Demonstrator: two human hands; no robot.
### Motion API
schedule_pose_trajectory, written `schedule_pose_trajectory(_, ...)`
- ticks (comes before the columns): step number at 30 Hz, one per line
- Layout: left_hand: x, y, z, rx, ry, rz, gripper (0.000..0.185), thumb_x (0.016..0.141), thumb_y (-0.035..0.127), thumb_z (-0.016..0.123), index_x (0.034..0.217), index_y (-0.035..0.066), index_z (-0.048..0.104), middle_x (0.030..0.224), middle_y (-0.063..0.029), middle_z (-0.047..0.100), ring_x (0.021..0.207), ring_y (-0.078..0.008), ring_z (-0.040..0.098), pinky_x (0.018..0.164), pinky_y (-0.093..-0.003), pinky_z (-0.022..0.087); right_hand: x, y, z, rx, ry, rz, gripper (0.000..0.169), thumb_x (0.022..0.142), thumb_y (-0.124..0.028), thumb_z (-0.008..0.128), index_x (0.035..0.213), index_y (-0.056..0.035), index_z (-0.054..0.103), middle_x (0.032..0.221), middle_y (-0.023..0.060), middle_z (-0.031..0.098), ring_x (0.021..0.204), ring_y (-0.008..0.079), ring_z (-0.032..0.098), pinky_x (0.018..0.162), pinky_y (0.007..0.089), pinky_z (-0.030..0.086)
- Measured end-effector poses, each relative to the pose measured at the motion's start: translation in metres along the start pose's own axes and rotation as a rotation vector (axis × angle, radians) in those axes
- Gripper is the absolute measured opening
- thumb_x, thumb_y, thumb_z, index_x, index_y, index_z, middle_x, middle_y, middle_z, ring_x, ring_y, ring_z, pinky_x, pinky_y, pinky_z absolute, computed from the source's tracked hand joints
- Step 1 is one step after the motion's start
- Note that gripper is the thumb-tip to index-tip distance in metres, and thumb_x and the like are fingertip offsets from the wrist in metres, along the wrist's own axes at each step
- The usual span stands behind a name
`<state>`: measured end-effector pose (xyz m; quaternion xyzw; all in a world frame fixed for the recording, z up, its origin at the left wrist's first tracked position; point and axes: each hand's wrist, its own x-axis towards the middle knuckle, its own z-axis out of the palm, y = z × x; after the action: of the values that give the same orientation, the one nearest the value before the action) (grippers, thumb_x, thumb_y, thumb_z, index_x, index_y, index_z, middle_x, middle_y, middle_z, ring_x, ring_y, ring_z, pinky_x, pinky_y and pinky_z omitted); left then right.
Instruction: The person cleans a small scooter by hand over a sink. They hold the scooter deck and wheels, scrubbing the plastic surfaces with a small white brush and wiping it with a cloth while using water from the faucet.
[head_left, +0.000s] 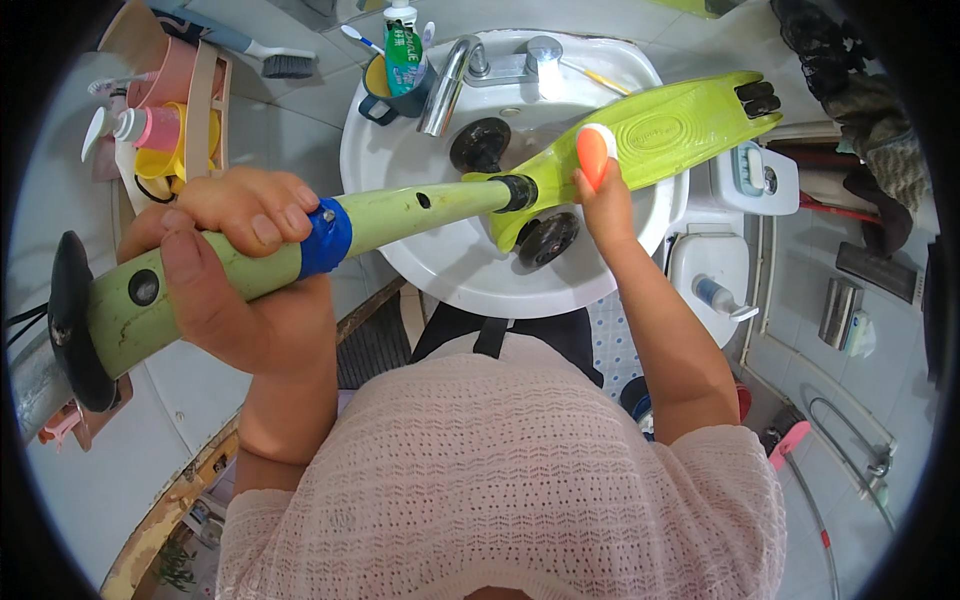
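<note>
A green children's kick scooter (660, 135) lies tilted across the white washbasin, its black front wheels (550, 240) over the bowl. My left hand (240, 255) is wrapped around the scooter's steering tube (420, 210), just beside a blue clamp collar (326, 238). In my right hand (606, 199) is an orange and white brush (595, 156), held against the near edge of the deck close to the steering joint. Its bristles are hidden. The black rear wheels show at the deck's far right end.
A chrome faucet (450, 82) stands at the basin's back, beside a cup (397, 101) with toothpaste and toothbrushes. A wall rack (202, 120) with bottles hangs at left. The toilet (709, 277), bearing a pump bottle (721, 296), is at right.
</note>
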<state>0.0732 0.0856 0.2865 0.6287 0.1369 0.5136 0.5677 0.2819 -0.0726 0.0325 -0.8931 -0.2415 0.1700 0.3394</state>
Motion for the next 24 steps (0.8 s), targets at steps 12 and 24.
schedule_pose_trajectory(12,0.001,0.001,0.001,0.02,-0.017,-0.001,0.017,0.091,0.028,0.036,0.082,0.014,0.041,0.068,-0.0014,0.042,0.063,-0.0137,0.044,0.065,-0.0308,0.04,0.098,0.025,-0.136,-0.92,0.274,-0.369,0.027,0.084,-0.03,0.052,0.106,-0.0148,0.052,0.098,0.0081,0.059,0.095,0.0272,0.056,0.079,0.0429,0.042)
schedule_pose_trajectory(24,-0.001,0.003,0.001,0.027,-0.009,-0.012,0.018,0.091,0.028,0.035,0.087,0.013,0.045,0.068,-0.0011,0.042,0.064,-0.0131,0.043,0.067,-0.031,0.038,0.136,-0.002,-0.07,-0.856,0.148,-0.655,0.027,0.081,-0.012,0.045,0.106,-0.0166,0.058,0.099,0.0016,0.056,0.105,0.0206,0.049,0.102,0.0428,0.026)
